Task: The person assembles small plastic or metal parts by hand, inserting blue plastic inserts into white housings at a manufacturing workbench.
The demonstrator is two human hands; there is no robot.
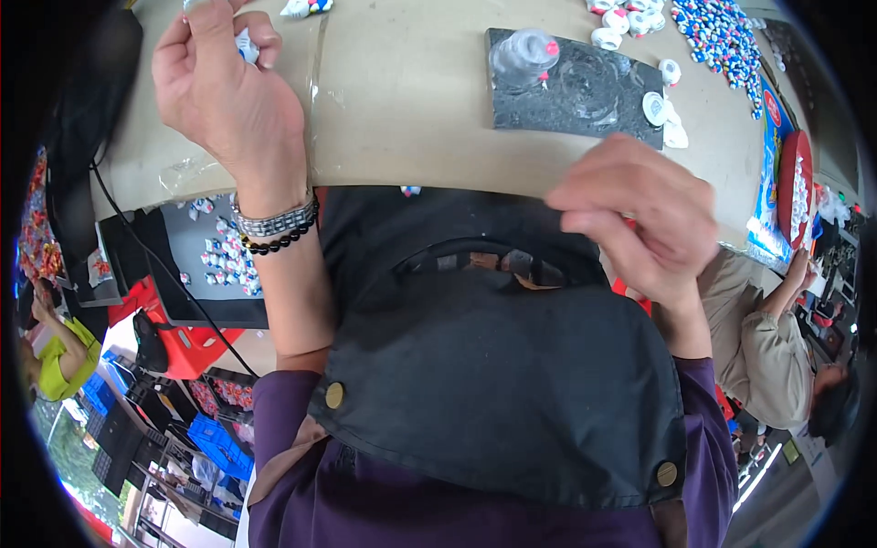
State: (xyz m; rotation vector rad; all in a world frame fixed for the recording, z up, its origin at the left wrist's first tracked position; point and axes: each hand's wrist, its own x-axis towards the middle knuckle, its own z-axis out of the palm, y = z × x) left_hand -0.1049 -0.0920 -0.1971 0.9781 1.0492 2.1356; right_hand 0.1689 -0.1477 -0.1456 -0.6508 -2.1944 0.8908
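My left hand (228,96) is raised over the far left of the table, its fingers closed around a small white and blue figure (246,46). At the near edge, on the right, my right hand (644,215) is curled with thumb and forefinger together; whatever it may hold is hidden. Beyond that hand lies a dark slab (585,96) with pale smears. A translucent container with a pink tip (525,57) stands on its left part. A round white disc (654,109) rests at the slab's right edge, beside small white pieces (674,134).
White and pink pieces (628,20) and a blue-and-white heap (717,46) lie at the far right. A red bowl (797,151) of white pieces is right. Left, a grey tray (183,242) holds small figures. A co-worker in beige (772,361) sits close on the right.
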